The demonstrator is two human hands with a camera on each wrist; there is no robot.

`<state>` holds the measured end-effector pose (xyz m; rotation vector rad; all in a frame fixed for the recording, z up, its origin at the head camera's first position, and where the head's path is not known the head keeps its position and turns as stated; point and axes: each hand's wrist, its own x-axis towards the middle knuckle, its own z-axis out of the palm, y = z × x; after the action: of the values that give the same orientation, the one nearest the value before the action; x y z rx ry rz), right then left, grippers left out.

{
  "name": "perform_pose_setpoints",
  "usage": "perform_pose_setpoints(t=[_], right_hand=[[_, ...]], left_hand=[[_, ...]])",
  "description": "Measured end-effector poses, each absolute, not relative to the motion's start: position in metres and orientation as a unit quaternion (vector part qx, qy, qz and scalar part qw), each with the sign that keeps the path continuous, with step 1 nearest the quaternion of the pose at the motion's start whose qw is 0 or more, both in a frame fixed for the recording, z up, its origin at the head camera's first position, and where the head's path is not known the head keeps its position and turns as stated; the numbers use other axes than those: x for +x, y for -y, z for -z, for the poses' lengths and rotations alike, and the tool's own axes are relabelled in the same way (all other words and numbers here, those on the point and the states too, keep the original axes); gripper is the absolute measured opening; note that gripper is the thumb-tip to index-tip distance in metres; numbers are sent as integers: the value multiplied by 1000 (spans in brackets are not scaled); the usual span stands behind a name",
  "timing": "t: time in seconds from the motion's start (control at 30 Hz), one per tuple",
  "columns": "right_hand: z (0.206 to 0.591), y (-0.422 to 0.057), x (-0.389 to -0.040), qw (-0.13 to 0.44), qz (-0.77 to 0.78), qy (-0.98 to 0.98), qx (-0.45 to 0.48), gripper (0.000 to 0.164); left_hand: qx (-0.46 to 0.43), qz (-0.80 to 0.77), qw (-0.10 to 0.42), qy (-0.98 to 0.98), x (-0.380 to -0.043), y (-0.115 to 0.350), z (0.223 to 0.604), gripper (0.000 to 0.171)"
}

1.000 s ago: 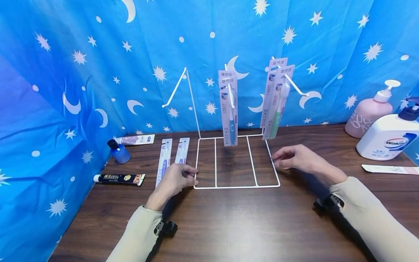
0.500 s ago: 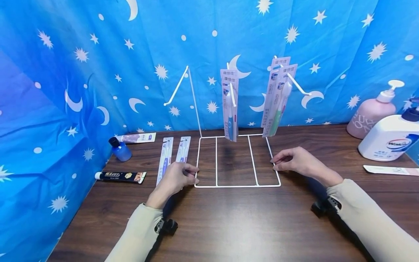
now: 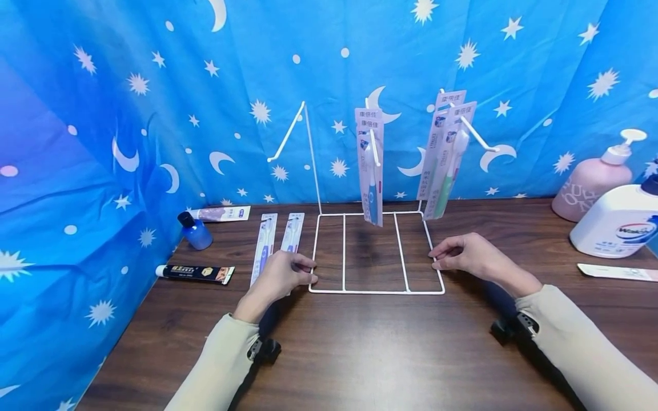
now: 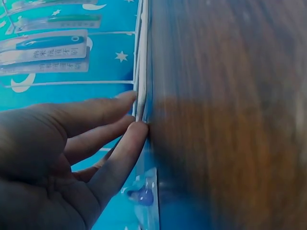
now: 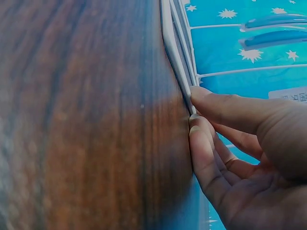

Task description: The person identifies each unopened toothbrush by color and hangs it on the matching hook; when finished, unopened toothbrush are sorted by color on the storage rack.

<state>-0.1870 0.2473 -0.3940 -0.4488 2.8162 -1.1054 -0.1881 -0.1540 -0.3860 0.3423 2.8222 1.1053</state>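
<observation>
In the head view, the white wire rack (image 3: 344,251) stands on the table (image 3: 370,354) directly between the hands, its near bar (image 3: 377,293) running left to right. The left hand (image 3: 280,275) pinches the left rail (image 3: 316,242), the right hand (image 3: 475,258) the right rail (image 3: 428,231) — neither is nearer. In the left wrist view, fingertips (image 4: 139,128) meet around the rack's edge. In the right wrist view, likewise — a pinch.

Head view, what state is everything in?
Wire rack, standing
Left hand, pinching rack
Right hand, pinching rack
Left hook, bare
Hooked toothbrushes, packaged, hanging
Purple toothbrushes, packaged, lying
Black tube, capped, lying
Pink tube, lying
Blue bottle, capped
Pink bottle, upright
White bottle, upright
Pale package, lying
</observation>
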Motion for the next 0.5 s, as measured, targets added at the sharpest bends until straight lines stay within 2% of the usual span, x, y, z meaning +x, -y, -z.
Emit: perform_pose_setpoints(t=[0.27,0.5], right_hand=[[395,-250,-186,41,364,-919,-146,19],[393,-248,-186,44,363,-919,-150,19]], left_hand=[[125,-348,10,-929,-201,157,377,27],[61,-361,-66,-928,-226,166,367,30]])
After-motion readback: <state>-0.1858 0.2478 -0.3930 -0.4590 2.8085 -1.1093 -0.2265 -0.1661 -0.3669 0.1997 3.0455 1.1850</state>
